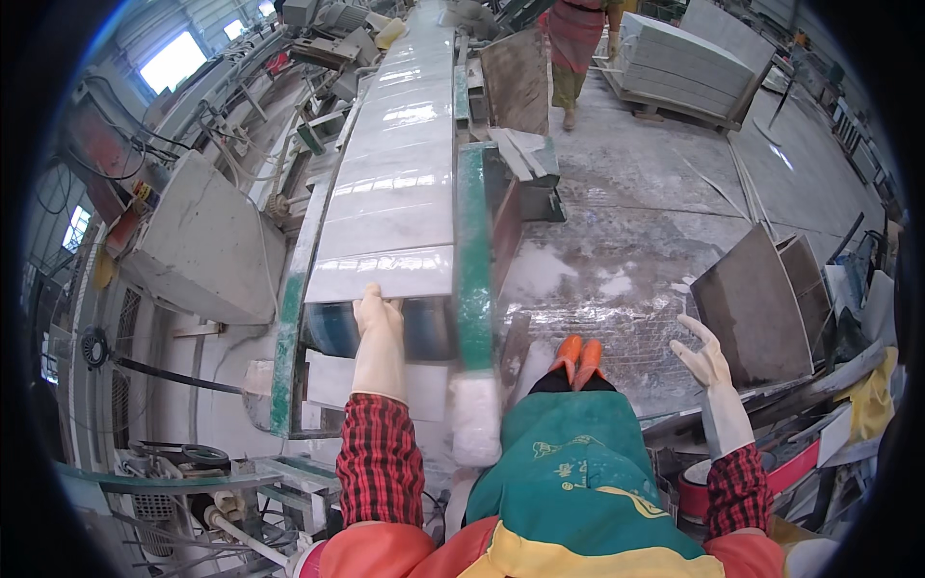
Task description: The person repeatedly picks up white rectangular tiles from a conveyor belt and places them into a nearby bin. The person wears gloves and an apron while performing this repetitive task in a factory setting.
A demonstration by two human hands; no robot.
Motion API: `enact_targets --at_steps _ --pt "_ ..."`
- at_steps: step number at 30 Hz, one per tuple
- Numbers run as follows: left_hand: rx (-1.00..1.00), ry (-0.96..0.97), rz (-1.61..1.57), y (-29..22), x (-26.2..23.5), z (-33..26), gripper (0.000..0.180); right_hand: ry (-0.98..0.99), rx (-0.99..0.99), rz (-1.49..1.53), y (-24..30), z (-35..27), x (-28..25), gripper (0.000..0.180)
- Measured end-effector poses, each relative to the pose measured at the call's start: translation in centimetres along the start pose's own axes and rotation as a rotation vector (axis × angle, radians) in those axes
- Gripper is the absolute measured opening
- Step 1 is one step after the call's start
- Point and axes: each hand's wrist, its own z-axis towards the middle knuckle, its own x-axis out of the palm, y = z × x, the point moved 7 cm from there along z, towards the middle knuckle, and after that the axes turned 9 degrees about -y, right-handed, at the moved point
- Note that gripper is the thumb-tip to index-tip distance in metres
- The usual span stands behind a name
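My left hand (374, 316), in a long pale glove, is at the near edge of a wet, glossy white stone slab (424, 274). Its fingers are curled at that edge, partly over the top. The slab lies at the near end of a conveyor, above a dark blue roller (429, 328), with more white slabs (400, 154) in a row behind it. To my right, my gloved right hand (703, 354) is raised in the air, fingers apart, holding nothing. It is nearest to a brown upright panel (753, 306).
Green frame rails (475, 250) flank the conveyor. A padded white roll (475, 419) covers the near rail end. Another person (573, 43) stands beyond, near stacked slabs (684, 67) on a pallet. A grey block-like housing (207, 241) stands left; panels and scraps crowd the right.
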Motion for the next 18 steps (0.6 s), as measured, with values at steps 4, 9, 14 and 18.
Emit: enact_targets --at_steps 4,9,14,18 --pt "0.024 -0.021 0.018 0.0 0.0 1.1 0.053 -0.005 -0.025 -0.016 0.3 -0.2 0.5 0.057" --pt "0.076 -0.050 0.094 -0.2 0.9 0.1 0.045 0.026 -0.020 0.033 0.0 -0.1 1.1 0.057" --pt "0.050 -0.012 0.450 -2.1 1.4 -2.3 0.030 0.026 0.047 0.010 -0.1 -0.8 1.0 0.058" --pt "-0.043 -0.015 0.835 -3.8 0.5 -2.0 0.038 0.014 0.041 0.006 -1.8 -1.0 1.0 0.059"
